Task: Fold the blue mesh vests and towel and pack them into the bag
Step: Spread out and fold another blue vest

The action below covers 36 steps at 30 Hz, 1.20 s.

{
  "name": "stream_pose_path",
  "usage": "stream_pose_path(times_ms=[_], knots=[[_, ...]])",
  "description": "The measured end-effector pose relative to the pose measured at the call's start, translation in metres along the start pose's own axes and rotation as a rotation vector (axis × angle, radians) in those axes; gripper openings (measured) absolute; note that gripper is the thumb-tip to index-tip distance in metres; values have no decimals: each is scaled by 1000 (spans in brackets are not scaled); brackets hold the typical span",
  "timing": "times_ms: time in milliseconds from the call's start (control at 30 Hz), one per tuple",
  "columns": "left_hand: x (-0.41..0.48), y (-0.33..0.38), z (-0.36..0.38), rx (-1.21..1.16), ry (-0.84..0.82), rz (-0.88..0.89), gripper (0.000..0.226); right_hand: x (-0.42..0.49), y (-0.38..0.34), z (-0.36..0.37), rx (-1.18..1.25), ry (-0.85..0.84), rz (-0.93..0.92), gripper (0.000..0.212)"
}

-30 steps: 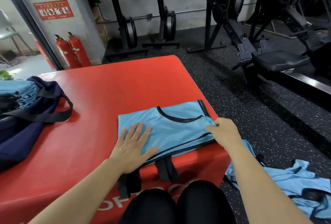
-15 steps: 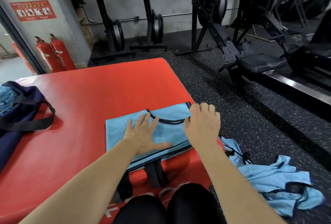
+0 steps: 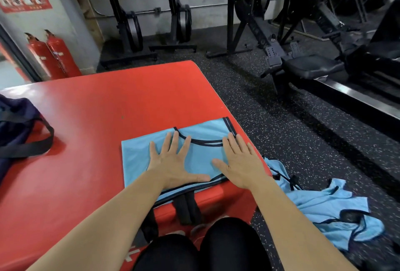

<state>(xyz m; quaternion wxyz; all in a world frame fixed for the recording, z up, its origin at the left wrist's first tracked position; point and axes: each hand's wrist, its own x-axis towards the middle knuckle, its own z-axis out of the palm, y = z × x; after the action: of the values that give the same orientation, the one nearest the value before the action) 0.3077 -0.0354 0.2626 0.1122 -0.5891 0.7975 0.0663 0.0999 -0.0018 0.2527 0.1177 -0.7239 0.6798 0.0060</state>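
Observation:
A light blue mesh vest (image 3: 138, 158) with dark trim lies folded flat near the front right corner of the red padded block (image 3: 104, 106). My left hand (image 3: 175, 162) presses flat on its middle with fingers spread. My right hand (image 3: 240, 160) presses flat on its right part, fingers straight. A dark navy bag (image 3: 15, 128) with black straps sits at the block's left edge, partly cut off by the frame. More blue vests (image 3: 324, 212) lie crumpled on the floor to the right.
Two black straps (image 3: 186, 208) hang down the block's front face above my knees. Rowing machines (image 3: 303, 63) and upright gym machines (image 3: 129, 24) stand on the speckled black floor behind and to the right. Two red fire extinguishers (image 3: 52, 56) stand by the wall at left.
My right hand let go of the vest's right edge, moved onto the cloth and now lies flat on it. My left hand slid a little up the vest. The view shifted right.

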Motion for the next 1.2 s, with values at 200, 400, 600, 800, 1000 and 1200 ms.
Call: stream_pose_path(times_ms=[200, 400, 600, 800, 1000, 1200], knots=[[-16, -6, -14, -65, 41, 45, 130, -4, 0, -15, 6, -53, 10, 73], [-33, -14, -16, -11, 39, 101, 121, -17, -3, -22, 104, 373, 346, 54], [-39, -11, -10, 19, -22, 139, 111, -22, -3, -31, 178, 194, 642, 47], [-37, -5, -1, -31, -76, 127, 109, -14, -1, -35, 213, 99, 615, 29], [-29, 11, -4, -49, -106, 128, 108, -11, 14, -40, 261, 204, 583, 6], [-7, 50, -22, -19, -127, 136, 90, -3, 52, -34, 415, 251, 673, 14]])
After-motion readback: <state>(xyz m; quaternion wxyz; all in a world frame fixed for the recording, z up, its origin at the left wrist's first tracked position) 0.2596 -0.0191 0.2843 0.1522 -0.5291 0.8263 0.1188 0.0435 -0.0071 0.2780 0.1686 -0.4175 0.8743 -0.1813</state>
